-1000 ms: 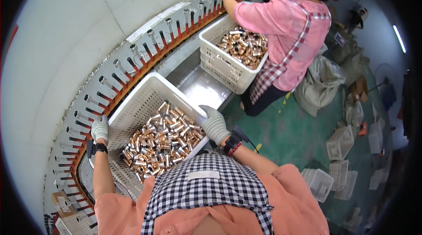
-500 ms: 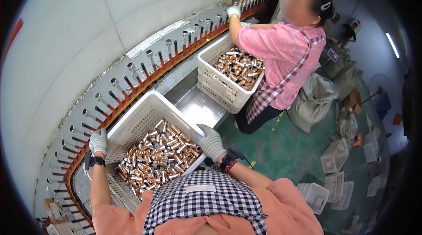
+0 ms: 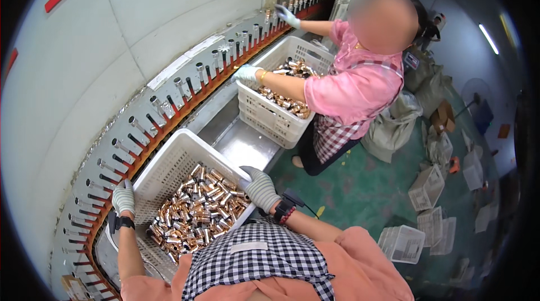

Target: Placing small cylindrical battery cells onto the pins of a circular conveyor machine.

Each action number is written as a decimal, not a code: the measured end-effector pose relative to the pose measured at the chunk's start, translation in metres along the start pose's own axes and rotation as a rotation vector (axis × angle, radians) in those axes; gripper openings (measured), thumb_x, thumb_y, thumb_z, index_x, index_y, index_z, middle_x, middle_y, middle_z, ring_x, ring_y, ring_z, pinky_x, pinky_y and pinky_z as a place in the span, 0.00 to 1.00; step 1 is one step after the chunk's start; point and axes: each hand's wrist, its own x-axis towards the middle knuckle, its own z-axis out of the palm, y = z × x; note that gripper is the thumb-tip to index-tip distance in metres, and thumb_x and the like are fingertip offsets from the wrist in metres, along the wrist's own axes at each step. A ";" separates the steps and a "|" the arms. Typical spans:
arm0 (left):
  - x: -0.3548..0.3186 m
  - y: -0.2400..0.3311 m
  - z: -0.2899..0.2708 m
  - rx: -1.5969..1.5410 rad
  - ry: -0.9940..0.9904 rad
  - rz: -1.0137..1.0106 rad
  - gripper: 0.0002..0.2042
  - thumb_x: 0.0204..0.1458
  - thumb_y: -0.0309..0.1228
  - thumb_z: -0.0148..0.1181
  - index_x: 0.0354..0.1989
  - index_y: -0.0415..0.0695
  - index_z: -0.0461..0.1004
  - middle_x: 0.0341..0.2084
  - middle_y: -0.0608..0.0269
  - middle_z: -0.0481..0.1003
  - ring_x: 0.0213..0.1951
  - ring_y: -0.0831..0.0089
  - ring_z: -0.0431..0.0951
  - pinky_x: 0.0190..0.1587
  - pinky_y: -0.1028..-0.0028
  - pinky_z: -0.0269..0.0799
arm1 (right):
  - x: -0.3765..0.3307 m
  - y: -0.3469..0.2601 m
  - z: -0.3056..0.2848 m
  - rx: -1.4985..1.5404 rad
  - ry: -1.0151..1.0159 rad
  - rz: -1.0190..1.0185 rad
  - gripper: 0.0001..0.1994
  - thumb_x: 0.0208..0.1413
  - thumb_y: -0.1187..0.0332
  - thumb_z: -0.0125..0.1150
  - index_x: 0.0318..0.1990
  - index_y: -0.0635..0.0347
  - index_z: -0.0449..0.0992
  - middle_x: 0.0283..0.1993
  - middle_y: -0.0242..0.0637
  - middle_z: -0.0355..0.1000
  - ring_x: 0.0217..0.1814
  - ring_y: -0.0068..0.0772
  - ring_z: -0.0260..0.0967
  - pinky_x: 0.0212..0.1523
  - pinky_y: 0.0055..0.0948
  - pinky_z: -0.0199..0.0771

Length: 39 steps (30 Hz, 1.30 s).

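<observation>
Both gloved hands are closed on the white crate of copper-coloured tubes, left hand on its 9 o'clock corner, right hand on its 3 o'clock rim, the crate's long axis running from 7 to 1 o'clock between them.

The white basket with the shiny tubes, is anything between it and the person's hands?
No. Both gloved hands are on the white basket: the left hand grips its left rim, and the right hand grips its right corner. Nothing visible sits between them.
</observation>
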 end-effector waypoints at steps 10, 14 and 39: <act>-0.002 0.024 -0.002 0.048 -0.016 -0.035 0.25 0.67 0.49 0.42 0.45 0.42 0.83 0.40 0.39 0.80 0.44 0.42 0.80 0.48 0.50 0.74 | 0.002 -0.003 -0.003 0.014 -0.009 -0.004 0.24 0.56 0.64 0.62 0.59 0.64 0.76 0.50 0.56 0.79 0.53 0.49 0.78 0.57 0.38 0.75; -0.003 0.037 -0.005 0.067 -0.009 -0.046 0.25 0.67 0.48 0.42 0.45 0.42 0.83 0.39 0.40 0.80 0.43 0.42 0.81 0.48 0.51 0.74 | 0.008 -0.009 -0.011 0.030 -0.049 0.049 0.23 0.55 0.66 0.60 0.59 0.62 0.76 0.53 0.54 0.78 0.56 0.51 0.77 0.60 0.38 0.75; -0.003 0.026 0.003 0.047 0.006 -0.043 0.26 0.67 0.49 0.42 0.46 0.42 0.82 0.41 0.39 0.80 0.45 0.42 0.80 0.50 0.51 0.74 | 0.007 -0.001 -0.003 0.065 -0.027 0.006 0.22 0.57 0.66 0.63 0.59 0.63 0.76 0.51 0.54 0.78 0.54 0.46 0.78 0.58 0.37 0.75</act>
